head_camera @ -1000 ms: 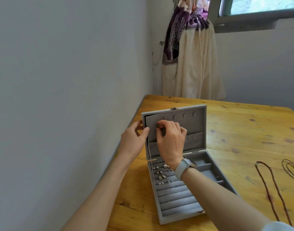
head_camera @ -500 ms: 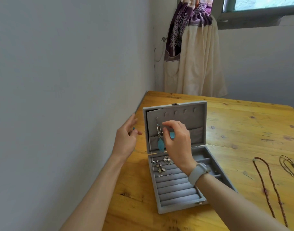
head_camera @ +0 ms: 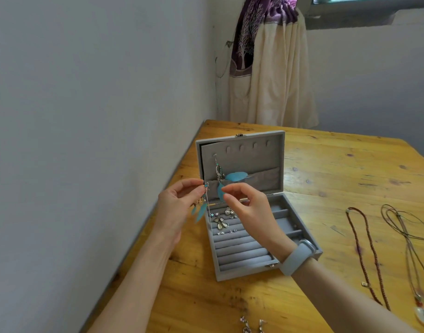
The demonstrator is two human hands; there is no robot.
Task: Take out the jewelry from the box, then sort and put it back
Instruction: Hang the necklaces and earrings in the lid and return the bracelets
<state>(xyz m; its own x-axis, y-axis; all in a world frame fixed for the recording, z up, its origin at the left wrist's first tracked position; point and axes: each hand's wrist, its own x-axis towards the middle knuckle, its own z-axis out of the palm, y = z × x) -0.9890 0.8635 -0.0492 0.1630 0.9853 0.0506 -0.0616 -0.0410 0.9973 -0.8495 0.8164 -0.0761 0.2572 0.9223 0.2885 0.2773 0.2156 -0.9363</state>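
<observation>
Head view: first feather earring (head_camera: 219, 174) now hung on lid hook.
Left hand (head_camera: 179, 205): pinching second earring (head_camera: 201, 207).
Right hand (head_camera: 250, 207): loosely curled, empty, reaching over.

Soft window daylight, sharp, bowed wide-angle edges

Left arm: bare forearm rising from the lower left, wrist bent slightly inward.
Left hand (head_camera: 176, 203): raised, palm turned toward the right, thumb and forefinger tips pressed together in a pinch on a small feathered earring (head_camera: 201, 207), the other fingers curled behind.
Right arm: bare forearm entering from the lower right, a grey band on the wrist.
Right hand (head_camera: 250, 207): raised just beside the left, apart from it, fingers loosely curled, thumb and forefinger tips close, holding nothing visible.
</observation>
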